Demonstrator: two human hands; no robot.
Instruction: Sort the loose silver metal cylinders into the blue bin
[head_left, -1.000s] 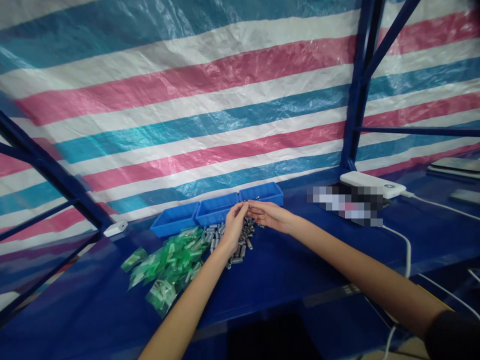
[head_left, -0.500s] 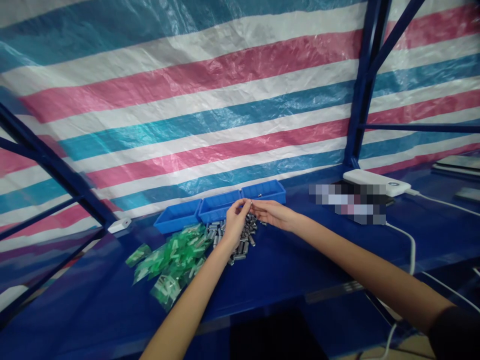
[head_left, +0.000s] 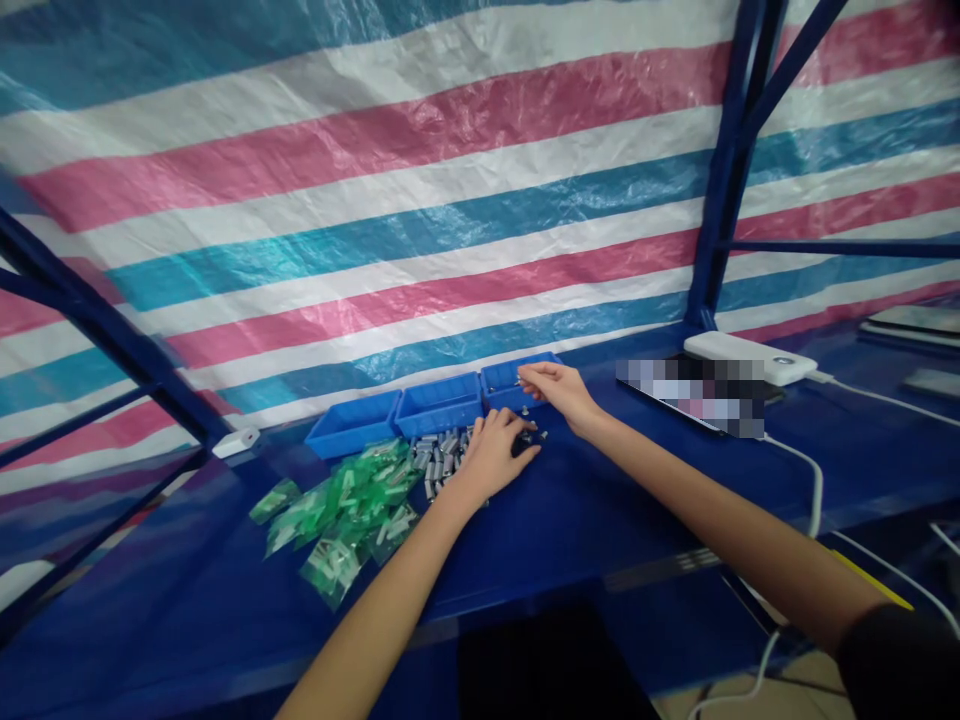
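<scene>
My left hand (head_left: pixel 495 452) lies over a heap of small silvery metal cylinders (head_left: pixel 442 455), its fingers apart and the thumb spread. It hides part of the heap, and a few loose pieces show just past its fingertips. Over the front of the right-hand blue bin (head_left: pixel 499 376), my right hand (head_left: pixel 556 390) is closed in a pinch. A tiny shiny metal part (head_left: pixel 519 380) shows at its fingertips, too small to make out fully. Left of the heap lies a pile of green plastic packets (head_left: pixel 352 500).
Two more blue bins, the middle one (head_left: pixel 439 415) and the left one (head_left: pixel 352 425), stand in the same row. A white charger plug (head_left: pixel 236 442) sits at left. On the right are a phone (head_left: pixel 675 395), a white power bank (head_left: pixel 750 358) and a white cable (head_left: pixel 817 490).
My hands were together above the heap and have parted. The right moved up to the right-hand bin with its fingers pinched; the left came down onto the metal pieces and spread its fingers.
</scene>
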